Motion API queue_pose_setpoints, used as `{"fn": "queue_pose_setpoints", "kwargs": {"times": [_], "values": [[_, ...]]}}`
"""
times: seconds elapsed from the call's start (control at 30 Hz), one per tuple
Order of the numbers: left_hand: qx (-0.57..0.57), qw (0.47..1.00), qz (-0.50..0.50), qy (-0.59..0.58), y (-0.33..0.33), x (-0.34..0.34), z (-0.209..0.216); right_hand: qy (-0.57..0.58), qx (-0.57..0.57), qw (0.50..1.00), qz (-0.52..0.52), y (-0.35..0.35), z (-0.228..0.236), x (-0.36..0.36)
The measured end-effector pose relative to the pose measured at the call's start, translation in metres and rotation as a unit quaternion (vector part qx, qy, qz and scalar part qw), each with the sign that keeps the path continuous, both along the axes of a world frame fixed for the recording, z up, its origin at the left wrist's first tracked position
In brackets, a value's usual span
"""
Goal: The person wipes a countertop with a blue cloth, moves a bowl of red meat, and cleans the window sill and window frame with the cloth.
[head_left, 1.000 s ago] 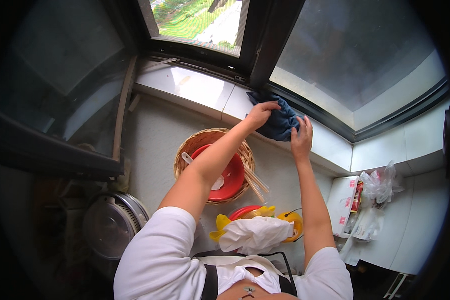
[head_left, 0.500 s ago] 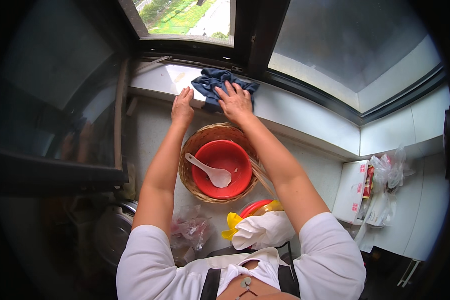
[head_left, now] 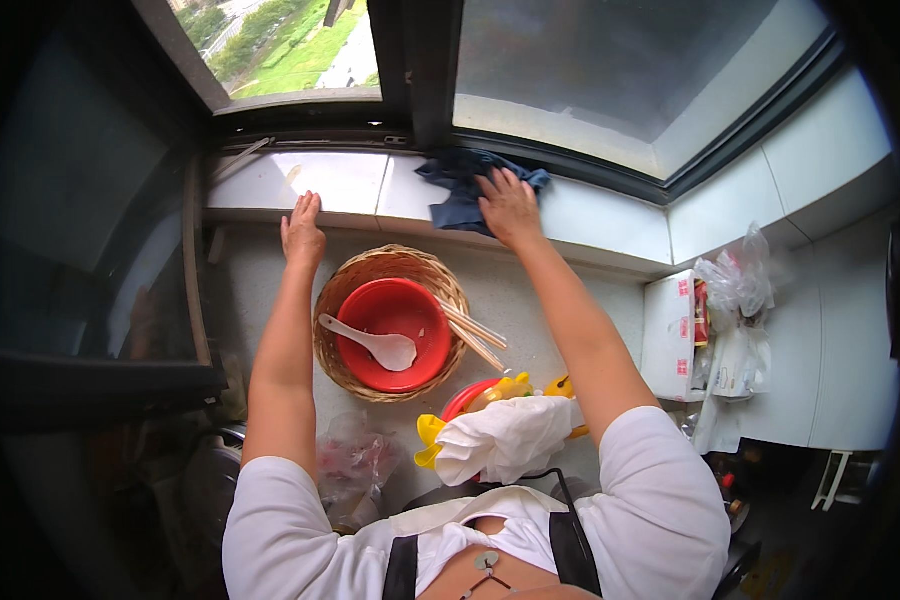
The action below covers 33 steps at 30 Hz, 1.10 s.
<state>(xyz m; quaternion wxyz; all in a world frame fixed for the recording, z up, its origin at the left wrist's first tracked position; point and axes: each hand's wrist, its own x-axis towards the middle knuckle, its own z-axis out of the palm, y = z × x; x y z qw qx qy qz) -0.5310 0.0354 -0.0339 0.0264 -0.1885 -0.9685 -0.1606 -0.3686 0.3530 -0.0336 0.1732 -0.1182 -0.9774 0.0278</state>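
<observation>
White tiled window sill [head_left: 342,185] behind a grey worktop [head_left: 570,300]. Dark blue cloth [head_left: 454,207] bunched on sill, against window frame, one part at the front edge. Right grip [head_left: 511,207] on the cloth's right part, palm down, fingers spread, not clenched. Left grip [head_left: 303,236] at sill's front edge, well left of cloth, fingers extended. Below, wicker basket [head_left: 395,254] holds red bowl [head_left: 428,320], white spoon [head_left: 394,352] in it; chopsticks [head_left: 482,336] jut out right.

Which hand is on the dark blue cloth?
The right hand, spread over the cloth; the left hand is apart from it, at the front edge of the window ledge.
</observation>
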Motion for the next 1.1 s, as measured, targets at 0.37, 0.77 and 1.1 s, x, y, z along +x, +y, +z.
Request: {"fn": "queue_pose_setpoints", "kwargs": {"times": [0.37, 0.77, 1.1], "values": [[-0.138, 0.990, 0.007, -0.023, 0.037, 0.017, 0.033, -0.125, -0.031, 0.932, -0.339, 0.160, 0.013, 0.176], [0.079, 0.982, -0.160, -0.059, 0.165, 0.089, 0.018, 0.016, -0.057, 0.998, -0.011, 0.086, 0.001, 0.086], [0.089, 0.975, -0.181, -0.091, 0.166, 0.067, 0.000, -0.023, 0.012, 0.966, -0.256, 0.199, 0.008, 0.170]]}}
